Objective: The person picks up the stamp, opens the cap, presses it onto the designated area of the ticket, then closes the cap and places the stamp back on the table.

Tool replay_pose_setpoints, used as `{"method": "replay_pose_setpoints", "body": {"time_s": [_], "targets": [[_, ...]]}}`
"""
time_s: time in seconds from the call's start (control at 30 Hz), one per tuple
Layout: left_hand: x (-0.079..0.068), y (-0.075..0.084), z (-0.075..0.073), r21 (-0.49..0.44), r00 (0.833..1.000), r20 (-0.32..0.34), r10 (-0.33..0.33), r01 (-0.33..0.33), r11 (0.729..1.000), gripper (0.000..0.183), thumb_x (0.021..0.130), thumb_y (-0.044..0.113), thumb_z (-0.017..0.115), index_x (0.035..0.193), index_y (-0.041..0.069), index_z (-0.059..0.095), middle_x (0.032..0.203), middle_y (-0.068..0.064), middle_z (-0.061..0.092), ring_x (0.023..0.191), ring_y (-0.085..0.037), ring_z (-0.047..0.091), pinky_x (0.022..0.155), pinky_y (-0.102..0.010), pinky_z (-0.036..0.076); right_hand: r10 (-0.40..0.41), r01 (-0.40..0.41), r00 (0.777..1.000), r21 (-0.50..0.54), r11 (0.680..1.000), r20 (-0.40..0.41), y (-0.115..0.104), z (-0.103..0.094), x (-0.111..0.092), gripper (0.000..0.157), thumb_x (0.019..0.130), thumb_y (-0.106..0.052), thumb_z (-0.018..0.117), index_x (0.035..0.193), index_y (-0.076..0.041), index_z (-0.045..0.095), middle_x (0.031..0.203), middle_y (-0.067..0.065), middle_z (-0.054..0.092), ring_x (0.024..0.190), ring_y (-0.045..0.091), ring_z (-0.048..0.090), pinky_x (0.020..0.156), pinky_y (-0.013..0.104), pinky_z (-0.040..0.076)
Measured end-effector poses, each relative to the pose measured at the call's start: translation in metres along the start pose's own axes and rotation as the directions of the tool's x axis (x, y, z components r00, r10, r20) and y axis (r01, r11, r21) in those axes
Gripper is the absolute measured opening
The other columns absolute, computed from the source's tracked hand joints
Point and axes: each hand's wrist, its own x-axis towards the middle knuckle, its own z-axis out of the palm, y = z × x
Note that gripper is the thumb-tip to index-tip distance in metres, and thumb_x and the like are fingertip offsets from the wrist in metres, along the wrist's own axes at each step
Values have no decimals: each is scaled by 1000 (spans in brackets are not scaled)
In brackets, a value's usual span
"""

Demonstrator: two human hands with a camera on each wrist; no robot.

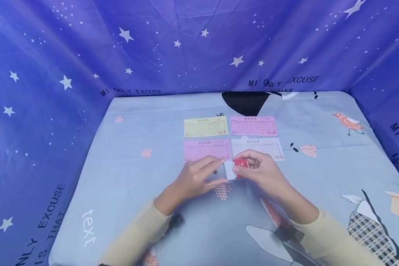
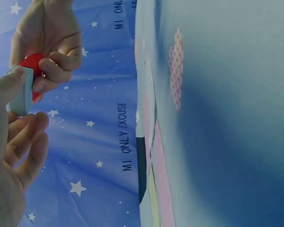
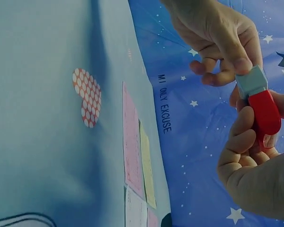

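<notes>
Both hands hold one small object, a red block point(image 1: 241, 164) with a pale, boxy cap point(image 1: 230, 170) on its left end. My left hand point(image 1: 195, 176) pinches the cap between thumb and fingertips, its other fingers loosely bent. From the right, my right hand point(image 1: 260, 166) grips the red block, fingers curled round it in the right wrist view. The object is held up off the bed-like surface. Just beyond it lie a pink printed slip point(image 1: 206, 149) and a white slip point(image 1: 262, 145), the white one partly covered by the right hand.
Behind those lie a yellow slip point(image 1: 205, 127) and another pink slip point(image 1: 253, 126), the four forming a two-by-two block. They rest on a pale blue patterned cloth point(image 1: 136, 129). A purple star-print curtain point(image 1: 173, 66) hangs round the far edge and sides.
</notes>
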Motion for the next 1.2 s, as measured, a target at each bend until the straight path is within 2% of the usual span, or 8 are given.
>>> {"method": "replay_pose_setpoints", "body": {"time_s": [0.2,0.43,0.63,0.73,0.9,0.97,1.03,1.2], "targets": [[-6,-1,7,97,985,150,-85,71,993,50,83,32,83,121,1,70,110,-7,71,93,-17,71,78,-23,58,19,-21,1000,-151,988,-14,3,-19,-5,30,90,-12,75,116,-1,64,88,10,72,79,24,69,71,31,56],[-24,-17,-15,209,898,241,-367,322,924,31,90,24,76,114,5,73,110,-8,72,96,-24,71,77,-36,59,26,-96,981,-368,925,-190,0,-104,-5,34,95,-18,71,125,-4,61,94,4,68,82,22,66,68,30,54],[-35,-39,-41,250,833,104,-544,507,825,29,90,22,76,113,4,73,111,-10,71,101,-31,68,81,-47,58,16,-241,938,-619,747,-346,6,-184,16,45,94,-20,70,129,5,57,111,23,60,87,23,57,63,29,49],[-47,-52,-43,268,743,70,-665,628,730,36,92,24,72,120,2,70,120,-16,67,112,-36,62,92,-51,53,-4,-300,923,-726,618,-385,10,-207,28,46,91,-23,72,122,7,59,109,31,60,90,36,56,63,34,44],[-69,-65,-41,325,447,154,-881,819,473,59,97,39,64,137,-3,57,142,-27,50,133,-45,44,106,-62,37,6,-346,921,-810,474,-389,17,-221,54,46,88,-26,72,115,10,61,100,33,64,90,46,58,67,48,46],[-73,-66,-41,368,360,201,-911,834,411,66,98,45,61,140,-5,53,148,-29,43,138,-47,38,107,-65,34,38,-367,920,-819,441,-391,18,-220,63,48,88,-27,71,115,11,60,99,32,64,89,45,57,69,51,46],[-75,-65,-42,406,328,233,-915,823,399,68,97,47,60,140,-6,53,151,-30,40,139,-48,36,106,-67,34,68,-387,915,-820,421,-397,20,-217,69,49,87,-26,70,117,12,58,99,32,63,88,44,56,69,51,46],[-75,-64,-43,429,328,242,-913,808,404,67,97,47,61,139,-5,55,151,-30,40,138,-48,39,103,-68,37,84,-376,923,-833,407,-375,22,-212,78,45,87,-23,70,113,12,60,94,28,63,86,42,55,69,48,45]]}}
